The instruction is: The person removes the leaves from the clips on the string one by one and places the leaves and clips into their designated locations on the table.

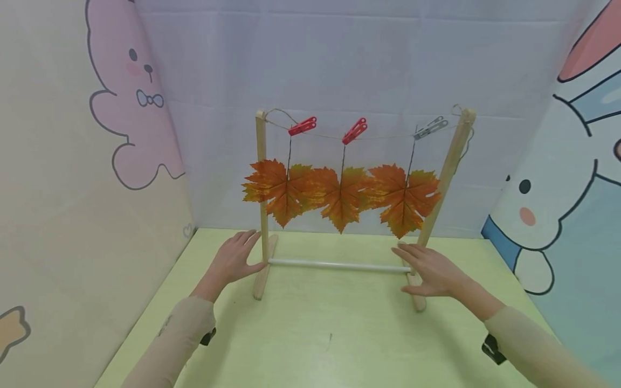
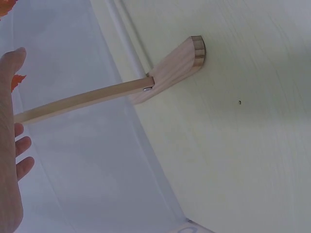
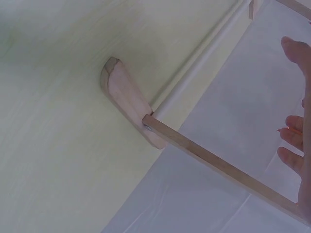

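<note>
A wooden frame with a left post (image 1: 261, 140), a right post (image 1: 455, 148) and a white crossbar rod (image 1: 339, 265) stands on the table. Between the post tops runs a thin string (image 1: 327, 135). Two red clothespins (image 1: 302, 126) and a grey clothespin (image 1: 430, 128) sit on it, above three orange maple leaves (image 1: 405, 199) hanging by dark stems. My left hand (image 1: 233, 257) is beside the lower left post, fingers extended; contact is unclear. Near the lower right post, my right hand (image 1: 434, 272) has its fingers loosely spread and holds nothing.
The frame's wooden feet (image 2: 177, 68) rest on the pale yellow-green table (image 1: 310, 334). A white cloth backdrop (image 1: 339, 64) hangs behind it. Side panels with a pink bear (image 1: 128, 118) and a white rabbit (image 1: 538, 199) flank the table.
</note>
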Tool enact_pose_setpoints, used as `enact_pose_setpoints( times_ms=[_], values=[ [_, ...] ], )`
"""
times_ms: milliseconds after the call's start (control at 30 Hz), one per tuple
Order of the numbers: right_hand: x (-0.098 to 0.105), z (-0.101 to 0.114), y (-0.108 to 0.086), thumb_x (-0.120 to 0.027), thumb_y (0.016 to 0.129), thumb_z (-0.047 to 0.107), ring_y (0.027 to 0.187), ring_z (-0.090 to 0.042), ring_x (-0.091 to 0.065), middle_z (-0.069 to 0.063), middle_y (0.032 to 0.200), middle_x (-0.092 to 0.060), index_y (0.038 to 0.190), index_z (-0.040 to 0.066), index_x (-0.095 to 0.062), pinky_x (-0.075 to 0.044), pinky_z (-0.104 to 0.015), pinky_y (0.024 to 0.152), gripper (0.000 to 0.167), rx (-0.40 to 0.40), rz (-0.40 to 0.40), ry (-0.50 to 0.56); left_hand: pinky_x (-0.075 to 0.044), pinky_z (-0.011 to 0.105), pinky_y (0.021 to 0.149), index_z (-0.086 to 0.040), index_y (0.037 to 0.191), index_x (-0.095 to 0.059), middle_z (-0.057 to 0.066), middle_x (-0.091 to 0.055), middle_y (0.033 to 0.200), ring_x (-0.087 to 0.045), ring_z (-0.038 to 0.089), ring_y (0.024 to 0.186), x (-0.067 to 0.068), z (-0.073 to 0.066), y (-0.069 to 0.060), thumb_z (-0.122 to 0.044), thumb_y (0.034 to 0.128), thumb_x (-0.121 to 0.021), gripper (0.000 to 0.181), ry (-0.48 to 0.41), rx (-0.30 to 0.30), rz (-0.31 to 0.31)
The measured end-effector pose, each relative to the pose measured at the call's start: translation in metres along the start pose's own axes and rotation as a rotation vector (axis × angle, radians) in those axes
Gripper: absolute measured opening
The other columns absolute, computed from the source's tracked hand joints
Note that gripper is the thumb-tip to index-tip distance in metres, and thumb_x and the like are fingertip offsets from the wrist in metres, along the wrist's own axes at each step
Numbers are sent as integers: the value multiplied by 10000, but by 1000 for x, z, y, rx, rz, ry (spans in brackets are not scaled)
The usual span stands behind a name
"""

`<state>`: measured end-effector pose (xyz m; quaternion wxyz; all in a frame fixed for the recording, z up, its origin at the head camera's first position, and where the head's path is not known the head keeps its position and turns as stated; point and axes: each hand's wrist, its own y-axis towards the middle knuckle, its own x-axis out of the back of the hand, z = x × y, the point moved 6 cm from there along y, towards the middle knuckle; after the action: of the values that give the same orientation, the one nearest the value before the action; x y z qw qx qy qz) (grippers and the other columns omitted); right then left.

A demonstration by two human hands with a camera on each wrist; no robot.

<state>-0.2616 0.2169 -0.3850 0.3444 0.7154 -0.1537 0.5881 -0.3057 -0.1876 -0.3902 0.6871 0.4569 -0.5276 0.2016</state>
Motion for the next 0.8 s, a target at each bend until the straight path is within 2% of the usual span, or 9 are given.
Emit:
enact_pose_setpoints(
  times_ms=[233,467,800],
  values=[
    [9,3,9,-730,684,446,1082,-353,-515,-205,1222,-527,1288,-16,-452,-457,-493,826,810,35,-10,-22,-452,455,852,33,1244,-493,182,-537,1197,-518,335,1066,10,-7,10,-443,708,-714,751,32,-63,-52],
    [18,4,18,-727,696,426,1077,-351,-516,-192,1220,-530,1294,0,-454,-474,-489,798,783,14,7,-12,-493,416,775,31,1207,-525,160,-570,1131,-553,306,994,24,-13,18,-418,695,-732,711,46,-124,-140],
    [28,5,31,-733,693,413,1043,-350,-540,-190,1196,-541,1292,-1,-455,-474,-487,800,779,28,-2,-26,-506,404,740,26,1238,-511,159,-588,1105,-565,304,970,31,-17,26,-407,700,-730,725,48,-151,-171]
  ],
)
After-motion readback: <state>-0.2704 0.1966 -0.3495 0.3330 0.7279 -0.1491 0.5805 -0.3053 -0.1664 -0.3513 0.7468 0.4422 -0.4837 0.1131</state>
